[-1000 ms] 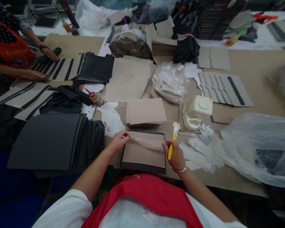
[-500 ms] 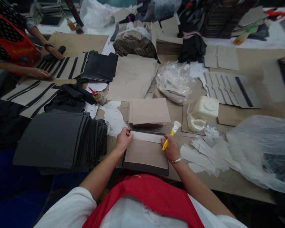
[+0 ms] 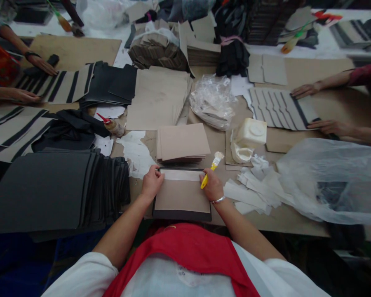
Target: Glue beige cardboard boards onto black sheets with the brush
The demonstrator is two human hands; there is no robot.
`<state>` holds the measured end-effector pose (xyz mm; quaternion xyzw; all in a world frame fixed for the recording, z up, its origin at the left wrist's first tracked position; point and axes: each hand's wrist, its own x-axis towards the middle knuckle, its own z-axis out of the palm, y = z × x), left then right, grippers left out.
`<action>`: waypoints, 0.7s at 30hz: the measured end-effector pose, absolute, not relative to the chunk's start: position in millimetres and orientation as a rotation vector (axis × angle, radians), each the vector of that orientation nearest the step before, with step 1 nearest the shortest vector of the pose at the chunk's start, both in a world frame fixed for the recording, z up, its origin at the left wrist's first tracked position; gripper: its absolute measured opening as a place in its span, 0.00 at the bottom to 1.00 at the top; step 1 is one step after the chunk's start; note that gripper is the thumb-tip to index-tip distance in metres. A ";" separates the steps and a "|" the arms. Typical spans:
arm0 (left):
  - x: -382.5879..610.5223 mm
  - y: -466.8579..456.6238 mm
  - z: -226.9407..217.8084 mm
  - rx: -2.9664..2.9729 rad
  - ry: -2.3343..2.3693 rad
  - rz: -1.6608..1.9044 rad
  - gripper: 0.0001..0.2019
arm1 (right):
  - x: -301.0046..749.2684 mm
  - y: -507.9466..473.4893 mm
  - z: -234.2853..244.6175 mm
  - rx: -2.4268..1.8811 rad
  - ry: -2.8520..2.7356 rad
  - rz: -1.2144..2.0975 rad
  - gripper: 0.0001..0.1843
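A tan board (image 3: 182, 197) lies on a black sheet (image 3: 181, 215) that shows around its edges in front of me. A white strip (image 3: 183, 175) runs across the board's far end. My left hand (image 3: 152, 181) pinches the strip's left end at the far left corner. At the right end, my right hand (image 3: 212, 186) touches the strip with its fingertips and also grips a yellow-handled paintbrush (image 3: 210, 169), bristles pointing up and away. Just beyond sits a stack of tan boards (image 3: 184, 142).
Black sheets (image 3: 46, 189) are piled to my left. Loose white strips (image 3: 250, 189), a cut plastic jug (image 3: 250, 134) and a clear plastic bag (image 3: 334, 177) lie to my right. Beyond is a glue bottle (image 3: 113, 126). Co-workers' hands (image 3: 307, 90) handle striped boards on both sides.
My view has swung rightward. The strip now lies more level along the board's far end, both hands still at its ends. The right co-worker's hands have come down onto a striped board.
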<state>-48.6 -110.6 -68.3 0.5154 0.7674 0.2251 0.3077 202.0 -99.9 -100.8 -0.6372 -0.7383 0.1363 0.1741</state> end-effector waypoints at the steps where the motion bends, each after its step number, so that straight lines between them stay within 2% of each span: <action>1: -48.9 -110.9 -68.5 1.382 2.026 0.579 0.15 | 201.2 -99.7 -100.0 -1.815 -2.089 0.397 0.12; 7: -62.5 -117.3 -71.1 1.726 2.142 0.544 0.21 | 220.9 -99.3 -89.0 -1.914 -1.938 0.320 0.18; 12: -34.8 -130.3 -71.4 2.178 1.939 0.612 0.24 | 229.8 -111.5 -84.8 -1.767 -1.938 0.238 0.12; 17: 11.1 -140.5 -83.1 2.475 1.493 0.154 0.35 | 201.9 -122.8 -94.7 -1.306 -2.307 0.339 0.13; 21: -20.0 -154.1 -88.4 2.438 1.593 -0.070 0.39 | 198.5 -125.5 -99.7 -1.272 -2.424 0.331 0.12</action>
